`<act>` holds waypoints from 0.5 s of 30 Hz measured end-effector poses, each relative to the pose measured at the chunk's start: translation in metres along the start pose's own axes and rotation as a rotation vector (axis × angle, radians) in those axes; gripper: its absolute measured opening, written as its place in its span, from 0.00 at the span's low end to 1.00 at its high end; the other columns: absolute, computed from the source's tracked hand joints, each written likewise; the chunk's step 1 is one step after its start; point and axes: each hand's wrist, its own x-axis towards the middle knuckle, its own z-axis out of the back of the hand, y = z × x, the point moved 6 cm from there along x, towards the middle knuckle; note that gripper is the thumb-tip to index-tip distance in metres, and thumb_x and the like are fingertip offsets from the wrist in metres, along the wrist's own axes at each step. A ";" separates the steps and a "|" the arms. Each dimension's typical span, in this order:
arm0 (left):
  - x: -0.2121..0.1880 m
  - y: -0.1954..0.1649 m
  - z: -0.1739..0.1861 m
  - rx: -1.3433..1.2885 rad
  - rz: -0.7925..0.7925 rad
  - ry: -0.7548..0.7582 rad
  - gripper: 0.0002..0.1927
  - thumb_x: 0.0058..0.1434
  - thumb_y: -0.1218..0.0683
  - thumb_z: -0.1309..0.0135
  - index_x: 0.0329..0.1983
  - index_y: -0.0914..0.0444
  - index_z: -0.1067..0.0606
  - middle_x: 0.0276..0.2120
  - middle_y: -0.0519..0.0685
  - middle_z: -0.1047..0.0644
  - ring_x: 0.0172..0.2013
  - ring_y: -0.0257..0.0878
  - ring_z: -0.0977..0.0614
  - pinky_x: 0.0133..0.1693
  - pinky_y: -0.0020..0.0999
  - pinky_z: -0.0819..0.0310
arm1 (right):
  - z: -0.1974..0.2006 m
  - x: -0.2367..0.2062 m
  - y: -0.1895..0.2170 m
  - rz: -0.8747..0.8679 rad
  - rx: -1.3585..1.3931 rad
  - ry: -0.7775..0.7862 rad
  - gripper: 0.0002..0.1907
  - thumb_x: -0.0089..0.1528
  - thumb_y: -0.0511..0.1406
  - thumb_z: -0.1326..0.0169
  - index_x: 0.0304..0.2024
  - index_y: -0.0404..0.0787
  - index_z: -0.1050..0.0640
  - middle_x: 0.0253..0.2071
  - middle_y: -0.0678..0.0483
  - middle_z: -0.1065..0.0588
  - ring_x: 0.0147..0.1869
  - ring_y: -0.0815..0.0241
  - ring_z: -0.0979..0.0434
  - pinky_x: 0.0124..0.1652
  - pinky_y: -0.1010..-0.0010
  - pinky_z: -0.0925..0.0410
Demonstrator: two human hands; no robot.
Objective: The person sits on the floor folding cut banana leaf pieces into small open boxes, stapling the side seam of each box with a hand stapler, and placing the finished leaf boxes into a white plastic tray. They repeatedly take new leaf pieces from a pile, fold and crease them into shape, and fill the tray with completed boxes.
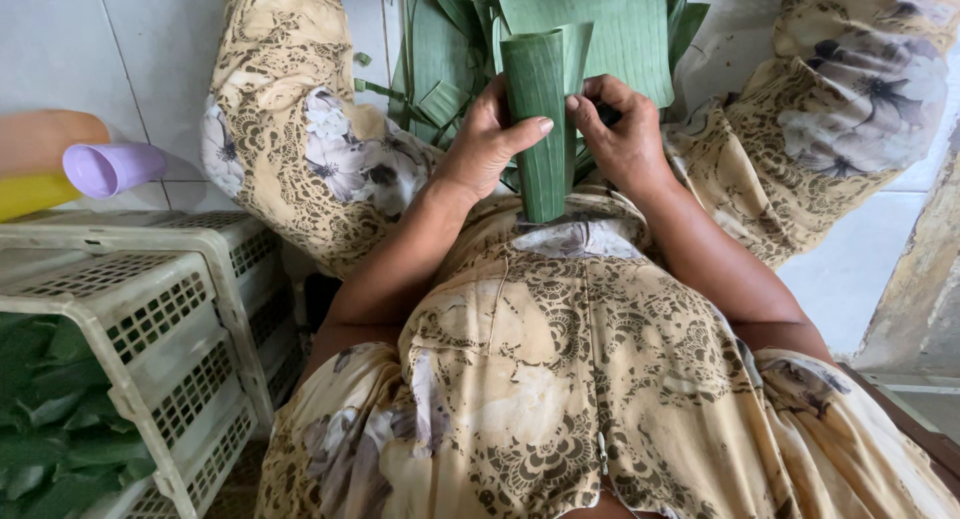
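Rolling a banana leaf strip (pixel 541 119) into a cone over our lap.
Our left hand (pixel 487 139) and right hand (pixel 624 134) both grip it, fingers closed; next we judge the seam needs pinning.

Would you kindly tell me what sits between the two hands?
In the head view, a rolled green leaf stands between the left hand and right hand, both gripping it.
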 end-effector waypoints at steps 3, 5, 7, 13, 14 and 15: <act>-0.004 -0.004 -0.012 -0.071 -0.028 0.074 0.26 0.63 0.59 0.37 0.63 0.66 0.32 0.48 0.48 0.25 0.50 0.37 0.23 0.57 0.40 0.24 | -0.004 0.003 -0.011 -0.034 -0.091 0.006 0.08 0.70 0.33 0.42 0.43 0.31 0.23 0.34 0.48 0.22 0.37 0.64 0.26 0.39 0.69 0.30; -0.010 -0.009 -0.018 -0.094 -0.020 0.122 0.27 0.63 0.59 0.38 0.63 0.65 0.34 0.49 0.49 0.24 0.51 0.38 0.21 0.58 0.39 0.24 | -0.005 0.002 -0.009 0.066 -0.184 -0.019 0.07 0.67 0.31 0.43 0.45 0.31 0.22 0.37 0.48 0.20 0.39 0.64 0.21 0.41 0.68 0.27; -0.013 -0.015 -0.020 -0.061 -0.032 0.132 0.28 0.63 0.60 0.38 0.64 0.64 0.36 0.49 0.49 0.24 0.51 0.38 0.21 0.57 0.38 0.23 | -0.011 0.000 -0.009 0.137 -0.516 0.129 0.10 0.59 0.32 0.38 0.42 0.33 0.20 0.38 0.43 0.20 0.36 0.51 0.19 0.37 0.61 0.29; -0.012 -0.016 -0.019 0.153 -0.079 0.096 0.30 0.63 0.62 0.36 0.65 0.66 0.36 0.53 0.49 0.25 0.53 0.35 0.23 0.58 0.34 0.23 | 0.002 0.001 -0.020 -0.148 0.153 0.142 0.10 0.69 0.35 0.46 0.50 0.36 0.22 0.37 0.56 0.23 0.39 0.69 0.25 0.39 0.74 0.30; -0.012 -0.012 -0.019 0.200 -0.074 0.091 0.29 0.63 0.61 0.35 0.65 0.66 0.35 0.53 0.49 0.25 0.53 0.35 0.23 0.57 0.34 0.23 | 0.000 -0.001 -0.024 -0.249 0.393 0.131 0.11 0.71 0.38 0.47 0.51 0.38 0.22 0.38 0.60 0.23 0.40 0.72 0.26 0.39 0.76 0.31; -0.013 -0.009 -0.019 0.248 -0.068 0.087 0.29 0.63 0.61 0.35 0.64 0.67 0.34 0.53 0.49 0.25 0.52 0.35 0.23 0.56 0.34 0.22 | 0.000 0.000 -0.019 -0.180 0.370 0.151 0.10 0.70 0.37 0.45 0.50 0.38 0.23 0.39 0.60 0.23 0.41 0.72 0.27 0.41 0.77 0.31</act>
